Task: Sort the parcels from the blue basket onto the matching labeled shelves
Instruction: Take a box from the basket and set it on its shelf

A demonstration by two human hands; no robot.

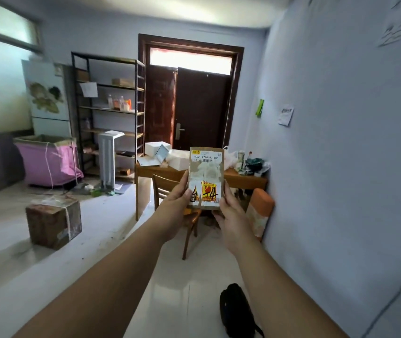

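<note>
A small cardboard parcel is held upright at arm's length, label side toward the camera. It is pinched along its lower left edge by the left hand, thumb on the front face, and along its lower right edge by the right hand, whose fingers are curled behind it. The parcel is in the air, in front of the wooden worktop, with the metal shelf unit well apart to the left by the door.

The main risk is judged to be a misread label. A printed code is seen near the top, while handwritten black marks over the yellow sticker are partly covered by the left thumb and crossed by torn tape, so a wrong shelf could be chosen. Since only the lower edges are gripped, the parcel could also tip forward or slip if one hand is released carelessly. A taped box and a black bag lie on the floor and could be tripped over on the way to the shelves.

The blue basket is not in view. Any labels on the shelves cannot be read; only a sheet of paper hung on the frame is made out. The picture's edges are blurred.
</note>
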